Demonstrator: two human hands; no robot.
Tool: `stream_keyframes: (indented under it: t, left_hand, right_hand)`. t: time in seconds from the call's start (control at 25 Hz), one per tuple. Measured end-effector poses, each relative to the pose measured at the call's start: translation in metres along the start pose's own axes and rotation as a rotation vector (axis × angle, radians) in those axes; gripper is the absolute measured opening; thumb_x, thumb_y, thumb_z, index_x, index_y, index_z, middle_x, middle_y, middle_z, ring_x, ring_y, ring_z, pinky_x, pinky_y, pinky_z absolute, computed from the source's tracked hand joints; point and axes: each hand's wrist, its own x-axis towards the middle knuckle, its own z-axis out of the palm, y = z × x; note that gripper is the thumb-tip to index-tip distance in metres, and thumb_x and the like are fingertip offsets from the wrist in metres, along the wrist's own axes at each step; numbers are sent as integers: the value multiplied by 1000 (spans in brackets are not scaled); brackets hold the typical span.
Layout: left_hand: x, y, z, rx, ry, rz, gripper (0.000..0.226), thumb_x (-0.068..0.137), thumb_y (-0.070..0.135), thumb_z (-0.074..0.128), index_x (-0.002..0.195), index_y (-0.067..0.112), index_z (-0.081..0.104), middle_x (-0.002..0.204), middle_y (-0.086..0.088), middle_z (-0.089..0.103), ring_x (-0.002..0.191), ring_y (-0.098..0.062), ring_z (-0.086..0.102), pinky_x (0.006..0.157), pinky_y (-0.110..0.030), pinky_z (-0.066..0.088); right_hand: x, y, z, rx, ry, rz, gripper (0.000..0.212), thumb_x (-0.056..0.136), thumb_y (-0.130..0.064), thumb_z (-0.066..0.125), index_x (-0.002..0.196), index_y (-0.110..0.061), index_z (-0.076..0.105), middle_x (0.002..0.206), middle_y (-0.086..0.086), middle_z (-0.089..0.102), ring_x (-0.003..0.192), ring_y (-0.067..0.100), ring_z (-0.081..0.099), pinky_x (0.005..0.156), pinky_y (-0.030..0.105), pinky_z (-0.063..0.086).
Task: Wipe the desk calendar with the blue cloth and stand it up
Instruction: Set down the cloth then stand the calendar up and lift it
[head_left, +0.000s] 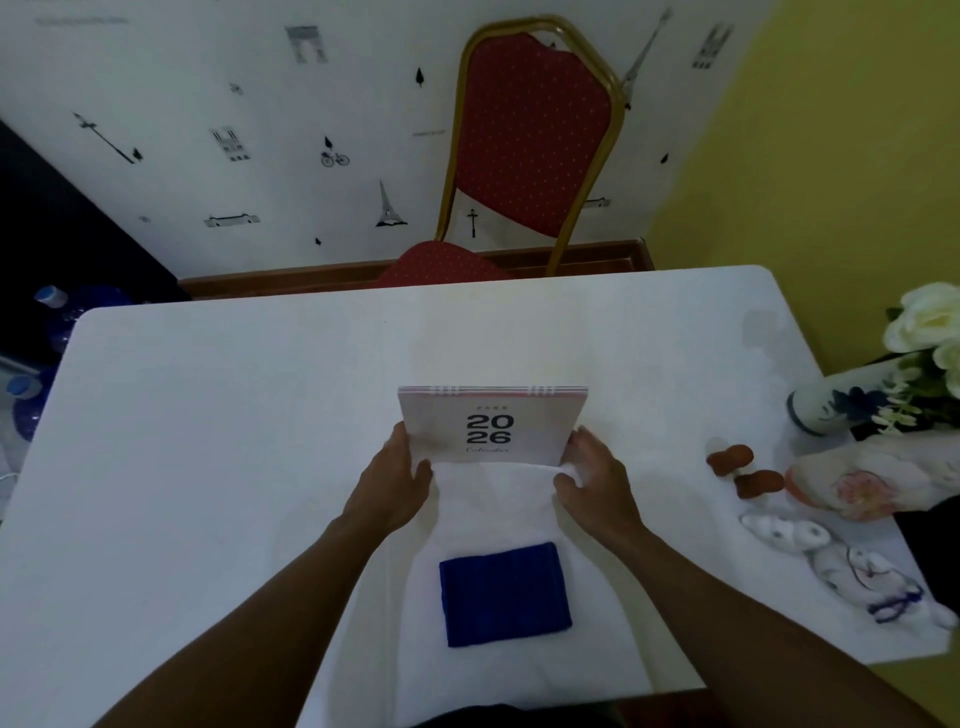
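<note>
The desk calendar stands upright near the middle of the white table, its cover reading "2026" and its spiral binding on top. My left hand grips its lower left edge. My right hand grips its lower right edge. The blue cloth lies folded flat on the table between my forearms, close to the front edge, and neither hand touches it.
A red chair stands behind the table's far edge. On the right lie a vase with white flowers, brown and white figurines and a floral item. Water bottles stand on the floor at left.
</note>
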Motion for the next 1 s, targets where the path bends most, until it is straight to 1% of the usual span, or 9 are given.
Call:
stream_keyframes:
  t: [0.08,0.12,0.2,0.28,0.4,0.56,0.76,0.88,1.0]
  left_hand:
    - [1,-10,-3,134,-26,40,59,97,18,44,148,32,18,152,-2,38,135,-32,43,104,-52,45]
    - [2,-15,-5,211,-55,59,61,98,17,40,150,33,12,158,-1,27,143,-33,30,108,-55,39]
    - [4,-23,-10,371,-109,109,63,99,18,34,153,34,4,164,4,7,150,-31,6,115,-56,26]
    - [8,-29,-13,513,-139,162,65,99,19,33,153,32,0,164,5,-2,150,-28,-3,119,-52,18]
    - [10,-35,-12,646,-157,194,64,99,23,31,154,28,-2,164,2,-7,149,-25,-10,121,-46,10]
    - [10,-36,-5,725,-175,188,62,100,30,29,154,25,-2,164,-2,-6,149,-25,-10,121,-46,10]
    - [11,-33,-7,799,-192,178,67,99,32,31,153,25,-8,163,-3,-11,149,-24,-12,122,-46,8]
    - [8,-38,-9,868,-189,220,66,99,28,26,153,22,-11,163,-5,-11,148,-25,-15,122,-47,3]
    - [3,-45,-9,876,-182,215,64,100,28,26,153,20,-9,163,-5,-9,148,-25,-13,122,-47,0]
  right_hand:
    - [5,13,-10,-128,-20,-25,62,90,-13,61,146,-35,48,155,-5,49,148,23,38,119,46,36]
    - [8,16,-15,-175,-58,-74,64,90,-12,61,148,-34,46,157,-6,46,150,23,35,122,52,32]
    - [15,18,-23,-286,-164,-249,66,88,-9,60,149,-28,46,159,-7,44,149,24,37,119,57,36]
    - [24,20,-27,-481,-248,-401,65,86,-10,56,149,-20,47,164,-1,37,152,27,32,117,56,37]
    - [31,20,-29,-662,-267,-476,57,88,-14,50,145,-14,52,166,5,32,155,30,24,118,56,33]
    - [31,23,-28,-686,-188,-517,46,89,-11,52,133,-7,63,159,11,45,151,35,34,118,60,33]
    - [33,21,-29,-720,-220,-519,62,76,-5,61,138,-6,59,159,12,43,152,36,30,120,62,29]
    - [31,24,-35,-758,-261,-522,74,75,-7,58,148,-10,47,166,10,31,156,32,19,125,58,22]
    - [30,32,-38,-782,-264,-559,76,78,-6,55,152,-10,42,167,9,28,157,30,17,126,56,20]
